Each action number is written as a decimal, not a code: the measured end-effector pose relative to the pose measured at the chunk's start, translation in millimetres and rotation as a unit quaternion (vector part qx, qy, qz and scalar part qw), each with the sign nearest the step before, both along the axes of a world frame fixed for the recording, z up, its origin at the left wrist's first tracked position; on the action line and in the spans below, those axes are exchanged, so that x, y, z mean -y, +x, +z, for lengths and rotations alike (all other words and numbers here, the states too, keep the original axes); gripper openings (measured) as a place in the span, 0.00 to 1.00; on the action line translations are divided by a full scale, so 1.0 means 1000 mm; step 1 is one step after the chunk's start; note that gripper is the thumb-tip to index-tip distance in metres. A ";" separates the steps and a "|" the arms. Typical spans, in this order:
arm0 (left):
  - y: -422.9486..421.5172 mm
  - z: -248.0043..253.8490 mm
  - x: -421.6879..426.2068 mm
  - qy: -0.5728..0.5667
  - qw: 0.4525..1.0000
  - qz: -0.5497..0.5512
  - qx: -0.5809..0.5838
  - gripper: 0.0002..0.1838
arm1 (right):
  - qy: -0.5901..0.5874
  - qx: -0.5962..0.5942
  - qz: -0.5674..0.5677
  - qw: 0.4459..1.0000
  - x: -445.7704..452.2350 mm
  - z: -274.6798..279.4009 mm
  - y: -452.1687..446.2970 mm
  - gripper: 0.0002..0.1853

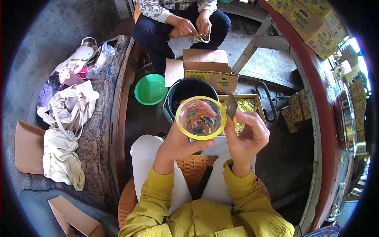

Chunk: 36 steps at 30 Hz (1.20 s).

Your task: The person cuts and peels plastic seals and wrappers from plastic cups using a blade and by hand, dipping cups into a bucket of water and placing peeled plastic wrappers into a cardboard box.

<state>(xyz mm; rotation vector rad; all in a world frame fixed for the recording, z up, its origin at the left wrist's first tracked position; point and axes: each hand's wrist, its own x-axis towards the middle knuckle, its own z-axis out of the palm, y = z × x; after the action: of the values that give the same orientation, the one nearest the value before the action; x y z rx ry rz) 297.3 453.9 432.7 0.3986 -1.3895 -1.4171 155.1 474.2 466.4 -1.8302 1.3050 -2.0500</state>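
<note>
- The left hand [177, 139] holds a clear cup [200, 125] with fingers around its side, on the near side of the black bucket [169, 102], hiding part of that bucket from view
- The right hand [249, 133] pinches a grey blade [232, 106] just to the right of the cup, near the black bucket's right side; whether the blade touches the cup cannot be told
- The yellow rim [200, 138] goes all the way around the 1 cup, with no cut to be seen, so the work on this cup looks hardly begun, with most of it left
- Lots of yellow strips [248, 106] lie in a box [259, 103] to the right of the black bucket, and they look like bits from work already done
- Past the black bucket, another person [152, 10] holds what looks like 1 more cup [200, 38]; how far that one has got is too small to tell
</note>
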 end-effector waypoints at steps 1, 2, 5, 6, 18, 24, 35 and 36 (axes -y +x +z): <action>0.000 -0.002 0.000 0.005 1.000 0.004 -0.002 0.39 | -0.003 0.000 0.000 1.000 0.000 0.000 0.000 0.11; 0.001 -0.006 0.001 0.009 1.000 0.007 -0.004 0.39 | -0.005 0.001 0.000 1.000 0.000 0.000 0.000 0.11; 0.003 -0.014 0.003 -0.010 1.000 0.027 -0.005 0.39 | -0.004 -0.011 0.009 1.000 -0.002 0.002 0.001 0.11; 0.004 -0.016 0.004 -0.022 0.999 0.034 -0.005 0.39 | -0.004 -0.012 0.011 1.000 -0.002 0.001 0.001 0.11; 0.006 -0.008 0.005 -0.056 0.998 0.031 0.013 0.40 | 0.005 -0.021 0.020 1.000 -0.003 0.003 -0.001 0.10; 0.006 -0.004 0.004 -0.020 0.999 0.038 0.010 0.39 | 0.014 -0.031 0.023 0.999 -0.005 0.006 -0.004 0.10; 0.008 -0.002 0.002 0.004 1.000 0.012 0.022 0.39 | 0.016 -0.033 -0.009 0.999 -0.005 0.004 0.001 0.10; 0.008 -0.003 0.002 0.001 1.000 0.011 0.027 0.38 | 0.016 -0.034 -0.009 0.999 -0.005 0.004 0.001 0.11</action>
<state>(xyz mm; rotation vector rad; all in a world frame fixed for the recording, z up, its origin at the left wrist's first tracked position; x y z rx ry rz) 305.6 451.8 430.2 0.4550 -1.4221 -1.3988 155.9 479.2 470.2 -1.8968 1.3662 -1.9806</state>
